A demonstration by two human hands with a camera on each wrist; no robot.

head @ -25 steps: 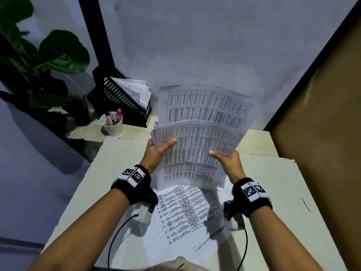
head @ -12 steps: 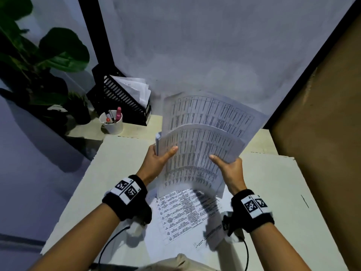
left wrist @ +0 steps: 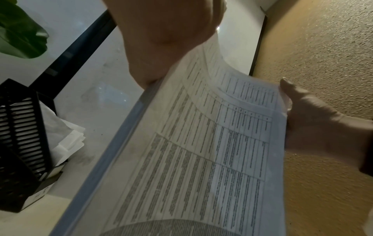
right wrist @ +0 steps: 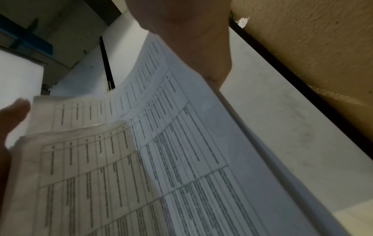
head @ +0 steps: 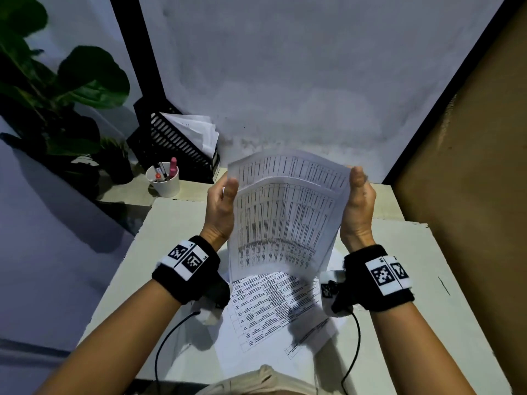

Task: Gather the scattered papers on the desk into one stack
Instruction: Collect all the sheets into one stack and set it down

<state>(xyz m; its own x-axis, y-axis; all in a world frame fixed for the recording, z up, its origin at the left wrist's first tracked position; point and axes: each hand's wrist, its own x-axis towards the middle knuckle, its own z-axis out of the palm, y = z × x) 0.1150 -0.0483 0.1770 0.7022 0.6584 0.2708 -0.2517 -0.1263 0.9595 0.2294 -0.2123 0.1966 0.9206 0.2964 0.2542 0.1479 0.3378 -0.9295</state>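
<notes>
Each bare forearm wears a thick black wristband (head: 186,269) with a white strip of square black-and-white coded markers (head: 386,273). A small white device (head: 209,316) hangs under each wrist, trailing a thin black cable (head: 165,337).

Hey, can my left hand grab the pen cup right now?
Probably not yet. The left hand is pressed flat against the papers opposite the right hand; the cup sits unobstructed just left, once it lets go.
</notes>
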